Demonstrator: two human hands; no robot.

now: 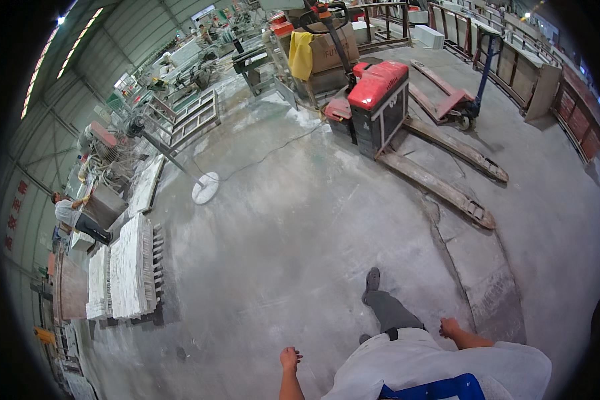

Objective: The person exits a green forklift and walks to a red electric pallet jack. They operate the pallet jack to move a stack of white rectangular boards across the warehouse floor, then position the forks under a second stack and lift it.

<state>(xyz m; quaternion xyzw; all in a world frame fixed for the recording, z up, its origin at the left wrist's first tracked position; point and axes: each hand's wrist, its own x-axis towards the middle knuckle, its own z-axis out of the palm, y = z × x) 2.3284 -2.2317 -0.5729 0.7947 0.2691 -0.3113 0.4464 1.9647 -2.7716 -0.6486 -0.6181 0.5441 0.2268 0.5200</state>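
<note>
Left hand: six o'clock, fingers loosely curled; grip cannot be told.
Right hand: between four and five o'clock, fingers curled; grip likewise unclear.
Red-topped pallet truck: one o'clock, well apart from both hands.
White slabs: eight o'clock.

Left hand, right hand — apart (loosely curled).

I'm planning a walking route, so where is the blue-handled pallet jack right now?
In the head view, the blue-handled pallet jack stands at the upper right, just beyond and right of the red-topped truck.
</note>
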